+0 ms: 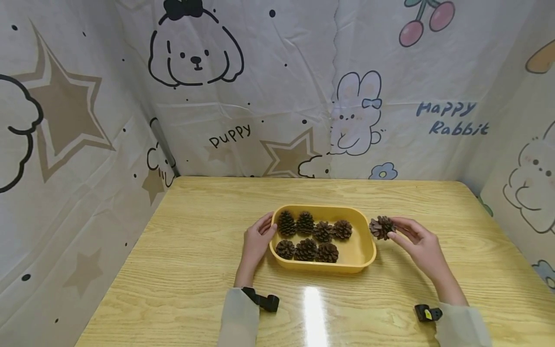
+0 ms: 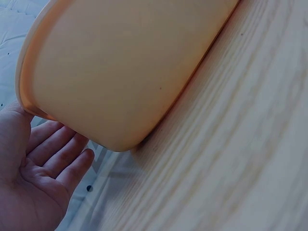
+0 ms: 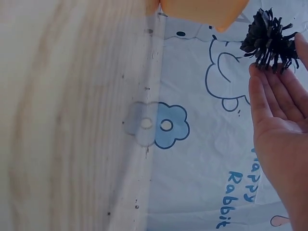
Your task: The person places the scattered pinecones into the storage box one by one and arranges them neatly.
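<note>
A yellow plastic tray (image 1: 353, 246) holds several brown pine cones (image 1: 305, 249) in two rows, with bare floor at its right end. My left hand (image 1: 257, 242) grips the tray's left end; in the left wrist view the thumb is at the rim and the fingers (image 2: 60, 154) lie against the outer wall (image 2: 120, 67). Just off the tray's right rim, my right hand (image 1: 419, 245) pinches one more pine cone (image 1: 382, 227) between thumb and fingertips. The right wrist view shows that pine cone (image 3: 270, 42) raised above the table.
The tray stands on a light wood-grain table (image 1: 195, 250). Behind it and along both sides hangs a pale printed cloth (image 1: 277, 86) with cartoon animals and stars. Each wrist wears a black strap device (image 1: 262, 300). A bright light reflection (image 1: 315, 315) lies in front of the tray.
</note>
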Available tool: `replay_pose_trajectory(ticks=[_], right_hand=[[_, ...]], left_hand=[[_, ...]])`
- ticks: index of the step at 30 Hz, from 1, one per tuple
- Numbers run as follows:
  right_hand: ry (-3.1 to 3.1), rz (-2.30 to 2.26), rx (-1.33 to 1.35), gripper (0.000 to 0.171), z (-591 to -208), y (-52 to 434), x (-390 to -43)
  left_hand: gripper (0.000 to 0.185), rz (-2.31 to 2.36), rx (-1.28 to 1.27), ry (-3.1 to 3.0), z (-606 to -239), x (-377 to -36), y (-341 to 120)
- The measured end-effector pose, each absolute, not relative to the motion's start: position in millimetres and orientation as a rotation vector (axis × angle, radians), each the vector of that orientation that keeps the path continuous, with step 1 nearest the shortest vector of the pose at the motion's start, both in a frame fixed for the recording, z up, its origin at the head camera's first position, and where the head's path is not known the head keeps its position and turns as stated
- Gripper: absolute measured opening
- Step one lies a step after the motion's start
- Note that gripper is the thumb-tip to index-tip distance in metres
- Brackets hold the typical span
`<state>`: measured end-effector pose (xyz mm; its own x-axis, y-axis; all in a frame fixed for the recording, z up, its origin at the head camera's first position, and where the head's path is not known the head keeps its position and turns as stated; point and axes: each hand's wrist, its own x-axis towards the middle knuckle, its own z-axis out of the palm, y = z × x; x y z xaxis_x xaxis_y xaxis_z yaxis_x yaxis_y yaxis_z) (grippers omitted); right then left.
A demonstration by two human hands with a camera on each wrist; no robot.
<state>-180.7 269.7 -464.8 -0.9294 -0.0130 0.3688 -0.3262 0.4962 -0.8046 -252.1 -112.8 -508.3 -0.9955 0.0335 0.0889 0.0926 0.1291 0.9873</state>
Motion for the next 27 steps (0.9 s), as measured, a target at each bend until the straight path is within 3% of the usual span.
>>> replay_pose_trajectory(ticks=[27], right_hand=[[-2.350,1.525,0.542,0.039,-465.4,242.6,-186.2]], left_hand=[[0.043,-2.034,-0.116,-2.334,-510.0,-252.8,-113.5]])
